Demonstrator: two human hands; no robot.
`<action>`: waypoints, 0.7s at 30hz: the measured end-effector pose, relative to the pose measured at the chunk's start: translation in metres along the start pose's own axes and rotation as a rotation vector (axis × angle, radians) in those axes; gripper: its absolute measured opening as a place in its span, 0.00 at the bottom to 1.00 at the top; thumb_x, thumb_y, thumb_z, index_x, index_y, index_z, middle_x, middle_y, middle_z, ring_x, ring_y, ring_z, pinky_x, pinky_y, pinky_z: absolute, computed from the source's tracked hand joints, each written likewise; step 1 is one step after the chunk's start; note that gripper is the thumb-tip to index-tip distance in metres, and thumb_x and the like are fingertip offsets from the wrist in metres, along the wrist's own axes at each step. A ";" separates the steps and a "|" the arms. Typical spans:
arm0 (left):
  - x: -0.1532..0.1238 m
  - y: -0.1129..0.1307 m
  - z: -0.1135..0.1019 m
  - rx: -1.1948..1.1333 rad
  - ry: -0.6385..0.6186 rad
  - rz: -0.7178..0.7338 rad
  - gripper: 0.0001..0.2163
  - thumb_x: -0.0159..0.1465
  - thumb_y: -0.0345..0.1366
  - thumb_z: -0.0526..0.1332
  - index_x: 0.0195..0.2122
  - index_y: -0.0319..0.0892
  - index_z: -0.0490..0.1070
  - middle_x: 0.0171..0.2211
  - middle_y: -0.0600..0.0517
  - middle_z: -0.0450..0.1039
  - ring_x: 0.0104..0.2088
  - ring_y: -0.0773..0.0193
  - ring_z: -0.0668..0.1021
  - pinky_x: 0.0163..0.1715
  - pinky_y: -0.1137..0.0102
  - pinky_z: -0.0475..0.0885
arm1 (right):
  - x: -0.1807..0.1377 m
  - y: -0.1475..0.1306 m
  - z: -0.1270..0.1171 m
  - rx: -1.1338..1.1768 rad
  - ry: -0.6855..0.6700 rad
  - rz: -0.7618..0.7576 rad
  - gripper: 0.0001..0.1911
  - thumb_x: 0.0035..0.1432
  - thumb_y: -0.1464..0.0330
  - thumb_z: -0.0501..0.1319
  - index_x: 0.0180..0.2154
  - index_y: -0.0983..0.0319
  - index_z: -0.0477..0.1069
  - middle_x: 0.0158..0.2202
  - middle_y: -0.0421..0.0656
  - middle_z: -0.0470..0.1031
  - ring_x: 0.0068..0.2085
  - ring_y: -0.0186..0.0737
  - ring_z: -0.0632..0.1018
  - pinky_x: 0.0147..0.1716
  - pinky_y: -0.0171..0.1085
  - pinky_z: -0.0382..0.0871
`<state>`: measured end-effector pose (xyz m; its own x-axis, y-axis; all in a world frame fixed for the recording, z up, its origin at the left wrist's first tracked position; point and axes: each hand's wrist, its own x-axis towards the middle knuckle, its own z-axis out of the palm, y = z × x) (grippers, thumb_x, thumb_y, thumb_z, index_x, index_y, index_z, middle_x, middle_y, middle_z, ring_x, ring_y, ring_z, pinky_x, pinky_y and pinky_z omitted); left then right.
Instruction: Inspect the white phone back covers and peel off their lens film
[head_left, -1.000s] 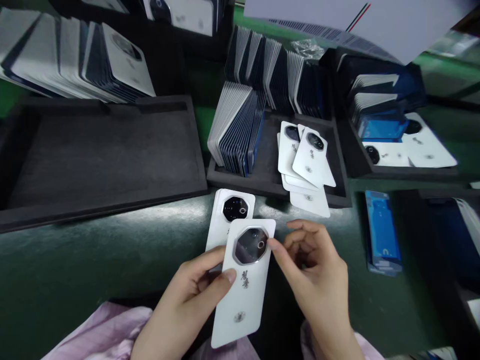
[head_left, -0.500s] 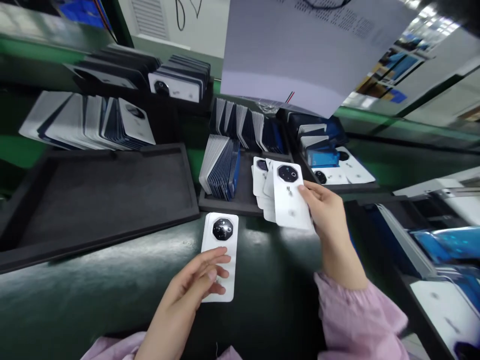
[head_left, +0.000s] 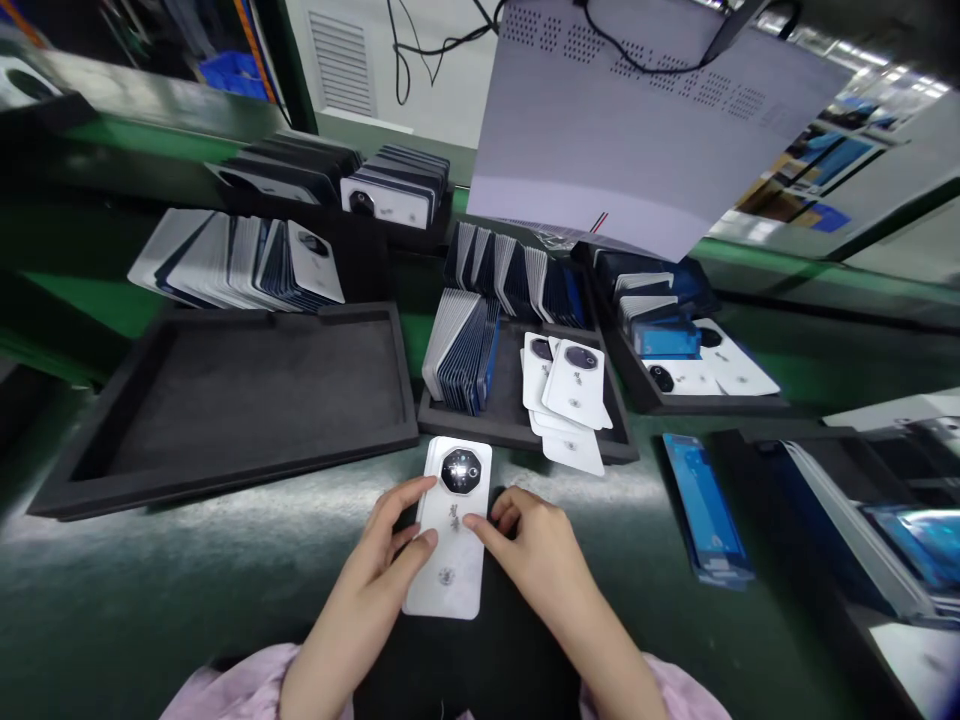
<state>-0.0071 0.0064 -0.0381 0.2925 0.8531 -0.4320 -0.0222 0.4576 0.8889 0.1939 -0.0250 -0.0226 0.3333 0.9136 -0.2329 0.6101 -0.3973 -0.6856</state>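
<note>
In front of me a small stack of white phone back covers (head_left: 457, 560) lies upright on the dark bench. Each has a round black camera area at its top, and the top one bears dark lettering. My left hand (head_left: 386, 550) grips the left side, thumb on the face and fingers along the edge. At the right edge my right hand (head_left: 517, 530) pinches the cover, its thumb on the face and its other fingers curled. Beyond the hands, a loose pile of white covers (head_left: 576, 380) overlaps the front rim of a black tray (head_left: 510, 428).
Standing rows of covers (head_left: 457, 350) fill the middle tray's left and back. An empty black tray (head_left: 247, 390) lies left, below fanned covers (head_left: 232, 255). A blue film-covered part (head_left: 705, 510) lies right. A grey panel (head_left: 637, 130) hangs overhead.
My right hand has left the tray pile, where it held a cover, and come down to the stack in front. My left fingers have closed in on its left edge. The view has shifted.
</note>
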 end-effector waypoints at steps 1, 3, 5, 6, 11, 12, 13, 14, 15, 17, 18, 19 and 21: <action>0.000 -0.002 0.000 0.013 -0.017 0.006 0.17 0.68 0.39 0.66 0.58 0.54 0.78 0.66 0.51 0.71 0.71 0.45 0.66 0.68 0.55 0.62 | -0.001 0.000 0.009 0.008 -0.018 0.017 0.15 0.53 0.63 0.74 0.24 0.57 0.69 0.24 0.40 0.76 0.27 0.44 0.75 0.29 0.39 0.60; 0.000 -0.006 0.001 0.039 -0.047 0.009 0.18 0.69 0.40 0.66 0.59 0.54 0.76 0.67 0.50 0.70 0.71 0.45 0.67 0.70 0.53 0.60 | 0.002 0.001 0.016 0.043 -0.048 0.042 0.14 0.54 0.64 0.71 0.25 0.57 0.68 0.24 0.40 0.74 0.28 0.44 0.73 0.31 0.40 0.58; 0.000 -0.009 0.001 0.055 -0.052 -0.002 0.18 0.70 0.41 0.64 0.61 0.52 0.74 0.67 0.47 0.70 0.72 0.44 0.64 0.70 0.51 0.60 | 0.008 0.005 0.013 0.117 -0.100 0.046 0.12 0.57 0.62 0.67 0.26 0.57 0.68 0.23 0.38 0.70 0.27 0.41 0.70 0.31 0.39 0.58; 0.001 -0.010 0.001 0.058 -0.048 -0.011 0.19 0.71 0.41 0.63 0.62 0.51 0.72 0.67 0.45 0.69 0.73 0.43 0.63 0.69 0.50 0.61 | 0.009 0.008 0.010 0.164 -0.128 0.046 0.13 0.59 0.61 0.66 0.26 0.57 0.67 0.23 0.36 0.68 0.26 0.40 0.69 0.31 0.39 0.58; 0.004 -0.008 0.004 0.023 -0.027 -0.016 0.25 0.69 0.45 0.64 0.66 0.46 0.66 0.71 0.39 0.65 0.71 0.42 0.66 0.63 0.51 0.69 | 0.007 0.020 -0.003 0.389 -0.250 0.055 0.19 0.62 0.51 0.60 0.28 0.58 0.67 0.25 0.37 0.65 0.27 0.38 0.66 0.31 0.39 0.60; 0.004 -0.006 0.005 0.011 -0.034 -0.021 0.27 0.68 0.46 0.65 0.66 0.45 0.66 0.71 0.39 0.66 0.70 0.42 0.68 0.63 0.52 0.70 | 0.004 0.020 -0.005 0.425 -0.273 0.052 0.20 0.63 0.50 0.59 0.29 0.59 0.68 0.26 0.38 0.67 0.28 0.38 0.67 0.32 0.39 0.61; 0.003 -0.002 0.006 -0.002 -0.048 -0.029 0.28 0.67 0.46 0.66 0.65 0.44 0.66 0.69 0.38 0.69 0.68 0.43 0.71 0.62 0.54 0.71 | 0.002 0.019 -0.006 0.458 -0.300 0.046 0.21 0.63 0.50 0.59 0.30 0.60 0.70 0.27 0.39 0.68 0.29 0.39 0.68 0.32 0.39 0.62; 0.002 0.002 0.007 -0.016 -0.072 -0.043 0.27 0.66 0.46 0.67 0.64 0.43 0.69 0.66 0.38 0.74 0.64 0.43 0.75 0.60 0.55 0.73 | -0.001 0.017 -0.007 0.489 -0.328 0.039 0.21 0.64 0.49 0.60 0.31 0.61 0.71 0.28 0.40 0.70 0.29 0.40 0.69 0.33 0.39 0.63; 0.000 0.006 0.007 -0.031 -0.100 -0.060 0.25 0.66 0.46 0.68 0.61 0.41 0.72 0.60 0.39 0.79 0.59 0.44 0.79 0.56 0.57 0.75 | -0.004 0.014 -0.008 0.517 -0.355 0.031 0.22 0.65 0.49 0.61 0.31 0.61 0.72 0.28 0.40 0.70 0.30 0.40 0.70 0.33 0.39 0.63; -0.004 0.015 0.008 -0.063 -0.148 -0.091 0.18 0.66 0.45 0.69 0.52 0.41 0.79 0.48 0.43 0.86 0.46 0.49 0.84 0.47 0.62 0.78 | -0.011 0.008 -0.009 0.558 -0.395 0.018 0.22 0.66 0.49 0.62 0.32 0.61 0.72 0.28 0.40 0.71 0.30 0.40 0.70 0.33 0.38 0.64; -0.006 0.018 0.008 -0.077 -0.157 -0.102 0.15 0.66 0.44 0.69 0.49 0.42 0.80 0.44 0.46 0.87 0.42 0.51 0.85 0.43 0.64 0.78 | -0.015 0.006 -0.010 0.571 -0.407 0.015 0.22 0.67 0.49 0.62 0.32 0.61 0.73 0.28 0.39 0.71 0.30 0.39 0.70 0.33 0.38 0.63; -0.008 0.021 0.008 -0.088 -0.156 -0.107 0.13 0.66 0.43 0.69 0.47 0.43 0.82 0.41 0.48 0.87 0.39 0.54 0.84 0.40 0.66 0.77 | -0.018 0.004 -0.010 0.580 -0.415 0.013 0.22 0.68 0.49 0.62 0.32 0.61 0.73 0.28 0.39 0.70 0.30 0.39 0.70 0.32 0.38 0.63; -0.011 0.024 0.007 -0.105 -0.132 -0.113 0.11 0.66 0.43 0.69 0.45 0.45 0.83 0.38 0.51 0.87 0.36 0.57 0.82 0.37 0.69 0.76 | -0.022 0.000 -0.010 0.586 -0.424 0.011 0.22 0.70 0.49 0.62 0.33 0.61 0.73 0.28 0.39 0.71 0.30 0.39 0.70 0.32 0.37 0.63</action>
<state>-0.0040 0.0059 -0.0107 0.4213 0.7581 -0.4978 -0.0794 0.5776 0.8124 0.1938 -0.0461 -0.0111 -0.0431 0.9118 -0.4083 0.0830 -0.4040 -0.9110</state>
